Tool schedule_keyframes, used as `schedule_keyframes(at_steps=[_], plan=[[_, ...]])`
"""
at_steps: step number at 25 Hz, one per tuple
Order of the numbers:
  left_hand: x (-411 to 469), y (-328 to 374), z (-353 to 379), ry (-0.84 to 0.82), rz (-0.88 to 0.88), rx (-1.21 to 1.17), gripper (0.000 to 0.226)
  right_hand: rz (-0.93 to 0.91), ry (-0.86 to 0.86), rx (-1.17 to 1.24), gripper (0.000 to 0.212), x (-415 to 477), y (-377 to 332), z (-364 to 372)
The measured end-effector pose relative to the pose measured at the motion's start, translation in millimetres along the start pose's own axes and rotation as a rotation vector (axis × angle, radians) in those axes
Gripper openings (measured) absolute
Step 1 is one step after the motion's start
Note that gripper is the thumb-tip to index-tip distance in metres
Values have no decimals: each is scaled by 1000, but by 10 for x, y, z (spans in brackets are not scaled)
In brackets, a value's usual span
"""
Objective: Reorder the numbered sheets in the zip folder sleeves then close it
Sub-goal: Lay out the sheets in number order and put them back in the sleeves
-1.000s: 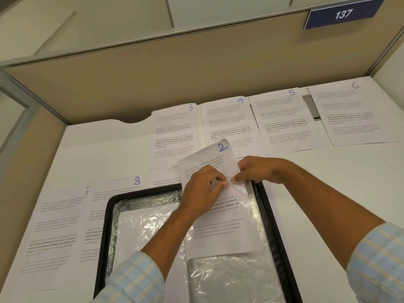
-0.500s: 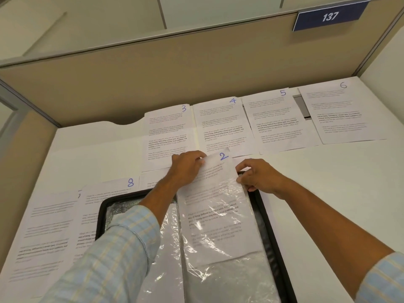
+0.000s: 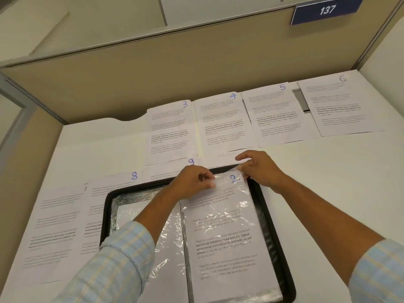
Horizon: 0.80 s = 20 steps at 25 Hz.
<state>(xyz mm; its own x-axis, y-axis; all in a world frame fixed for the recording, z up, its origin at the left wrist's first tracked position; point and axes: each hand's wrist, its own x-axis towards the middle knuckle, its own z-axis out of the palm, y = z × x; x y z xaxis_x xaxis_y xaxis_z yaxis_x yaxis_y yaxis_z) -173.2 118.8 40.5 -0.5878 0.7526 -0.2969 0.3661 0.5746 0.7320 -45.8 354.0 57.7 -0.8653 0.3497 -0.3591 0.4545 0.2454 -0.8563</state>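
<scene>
While the zip folder [image 3: 105,215] lies open and flat on the white desk [image 3: 328,193], sheet 2 [image 3: 227,248] is seen in its right half, under the wrinkled clear sleeve [image 3: 238,193], with the blue number at the far end. The far edge of this sleeve is pinched by the left hand [image 3: 192,182] between the thumb and the curled fingers, just left of the number. The far right corner of the same sleeve is pinched by the right hand [image 3: 260,169], whose fingers are curled above the black far rim of the folder. In the left half of the folder a second sleeve [image 3: 168,248] is partly hidden by the left forearm, and what it holds cannot be told. Left of the folder, sheet 7 [image 3: 54,226] and sheet 8 [image 3: 96,215] are laid side by side, the edge of sheet 8 being covered by the folder. Just beyond the folder, sheet 9 [image 3: 170,171] is seen, its near part hidden by the far rim. Further beyond the folder, sheet 3 [image 3: 170,132], sheet 4 [image 3: 223,123], sheet 5 [image 3: 277,114] and sheet 6 [image 3: 341,106] are placed in a row, from left to right, along the beige partition [image 3: 196,73].
</scene>
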Motion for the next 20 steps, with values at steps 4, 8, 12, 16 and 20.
schedule_keyframes(at_steps=[4,8,12,16,20], plan=[[-32,-31,31,5,-9,111,16,11,29,46,21,-50,-34,93],[-72,-62,51,40,-65,-44,12,94,23,197,26,-202,6,168],[-155,-97,136,160,-102,-211,19,224,-93,301,39,-619,103,227],[-369,-106,257,377,-166,-196,39,312,-201,223,40,-1051,347,261],[-989,-123,461,466,-180,-264,31,369,-172,204,27,-1486,374,346]])
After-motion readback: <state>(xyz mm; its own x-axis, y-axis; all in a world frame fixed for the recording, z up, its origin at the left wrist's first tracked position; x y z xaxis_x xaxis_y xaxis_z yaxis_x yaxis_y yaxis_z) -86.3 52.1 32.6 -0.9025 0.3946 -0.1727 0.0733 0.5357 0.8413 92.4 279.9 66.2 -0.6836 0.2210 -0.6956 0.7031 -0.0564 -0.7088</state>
